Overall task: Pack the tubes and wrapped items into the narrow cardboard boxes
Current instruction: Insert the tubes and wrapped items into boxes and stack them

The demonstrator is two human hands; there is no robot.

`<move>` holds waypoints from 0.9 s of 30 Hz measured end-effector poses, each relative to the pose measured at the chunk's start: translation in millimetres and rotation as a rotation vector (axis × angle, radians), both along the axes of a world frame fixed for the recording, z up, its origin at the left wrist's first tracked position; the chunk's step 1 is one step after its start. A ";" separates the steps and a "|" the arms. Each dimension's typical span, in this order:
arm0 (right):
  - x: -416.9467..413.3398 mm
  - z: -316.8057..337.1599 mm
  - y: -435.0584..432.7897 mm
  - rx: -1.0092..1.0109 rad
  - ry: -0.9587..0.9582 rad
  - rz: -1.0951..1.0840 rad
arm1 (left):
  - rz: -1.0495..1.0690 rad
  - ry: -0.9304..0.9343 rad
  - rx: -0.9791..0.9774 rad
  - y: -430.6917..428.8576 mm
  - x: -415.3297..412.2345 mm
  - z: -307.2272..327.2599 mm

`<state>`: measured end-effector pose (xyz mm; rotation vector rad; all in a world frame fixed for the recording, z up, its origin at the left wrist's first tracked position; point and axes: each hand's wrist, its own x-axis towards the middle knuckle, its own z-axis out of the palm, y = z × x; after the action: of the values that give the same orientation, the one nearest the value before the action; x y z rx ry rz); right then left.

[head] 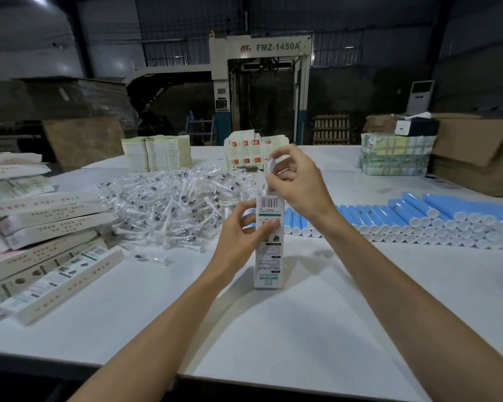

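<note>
Left hand point(241, 230) grips the box point(269, 262), right hand point(298, 184) pinches a wrapped item point(270, 167), which may snag and tip it.

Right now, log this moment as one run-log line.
left hand: holds upright box | right hand: pinches wrapped item at box top | stage: filling

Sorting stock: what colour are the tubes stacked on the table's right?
The tubes are light blue with white end caps; head view.
</note>
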<state>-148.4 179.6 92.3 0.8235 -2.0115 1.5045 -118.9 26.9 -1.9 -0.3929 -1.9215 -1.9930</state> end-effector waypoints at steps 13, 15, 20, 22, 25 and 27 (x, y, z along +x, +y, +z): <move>-3.4 -30.2 2.9 0.294 0.048 -0.124 | -0.051 0.077 -0.023 -1.6 0.1 -2.9; -4.4 -36.0 7.3 0.096 0.051 -0.119 | -0.050 0.081 -0.025 -2.3 1.1 -2.8; -5.3 -68.8 20.0 0.037 -0.108 0.074 | -0.039 0.113 -0.038 -1.5 4.6 -1.3; -4.0 -81.2 20.5 0.008 -0.151 0.178 | -0.023 0.135 -0.046 -0.4 6.6 -0.1; -5.2 -82.2 20.0 -0.035 -0.155 0.238 | -0.031 0.115 -0.051 -1.2 8.2 1.6; -5.2 -81.2 19.0 -0.027 -0.142 0.255 | -0.028 0.115 -0.070 -1.6 8.1 1.8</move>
<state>-153.6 198.6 11.1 1.0191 -2.0423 1.7714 -110.8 25.3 -0.1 -0.5435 -1.9276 -1.8811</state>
